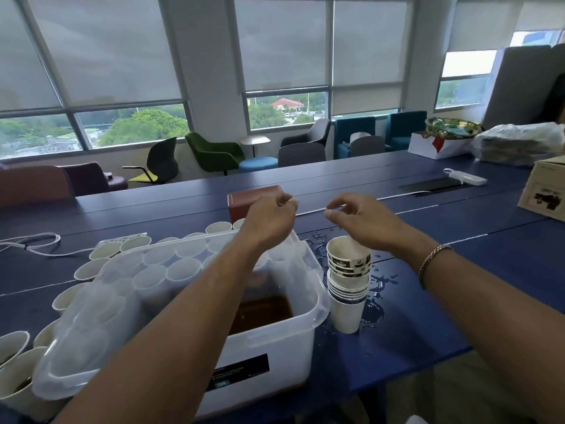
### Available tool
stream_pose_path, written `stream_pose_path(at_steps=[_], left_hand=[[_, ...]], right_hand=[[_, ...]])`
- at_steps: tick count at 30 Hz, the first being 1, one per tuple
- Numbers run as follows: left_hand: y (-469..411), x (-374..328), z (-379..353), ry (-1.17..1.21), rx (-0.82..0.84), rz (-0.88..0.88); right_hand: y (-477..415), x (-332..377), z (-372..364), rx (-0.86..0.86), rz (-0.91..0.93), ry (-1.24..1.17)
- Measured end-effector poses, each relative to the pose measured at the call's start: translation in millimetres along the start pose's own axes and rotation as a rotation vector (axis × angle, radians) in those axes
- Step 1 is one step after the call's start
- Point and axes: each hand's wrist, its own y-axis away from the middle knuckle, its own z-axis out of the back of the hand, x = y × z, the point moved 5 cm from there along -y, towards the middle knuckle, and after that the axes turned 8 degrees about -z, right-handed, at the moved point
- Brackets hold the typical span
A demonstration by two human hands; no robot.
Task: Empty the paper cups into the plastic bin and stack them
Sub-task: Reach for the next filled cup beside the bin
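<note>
Two empty hands above cup stack (348, 283) and plastic bin (319, 304).
Left hand (269, 215) and right hand (363, 218) are held loosely curled, nothing grasped.

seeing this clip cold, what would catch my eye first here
The left hand and right hand hover empty above a blue table. Just below the right hand, a stack of paper cups stands amid spilled liquid, beside a plastic bin holding brown liquid. Many more cups crowd the table left of the bin, some seen through its clear lid.
</note>
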Motion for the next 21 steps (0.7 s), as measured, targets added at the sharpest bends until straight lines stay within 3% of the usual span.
stream_pose_path(at_steps=[5, 13, 21], left_hand=[[-28, 20, 2, -0.153, 0.064, -0.012], [-69, 55, 1, -0.304, 0.178, 0.006], [-92, 74, -1, -0.289, 0.218, 0.017]], right_hand=[[-40, 11, -26, 0.241, -0.011, 0.081], [-96, 8, -85, 0.679, -0.009, 0.572], [-118, -7, -118, 0.884, -0.056, 0.722]])
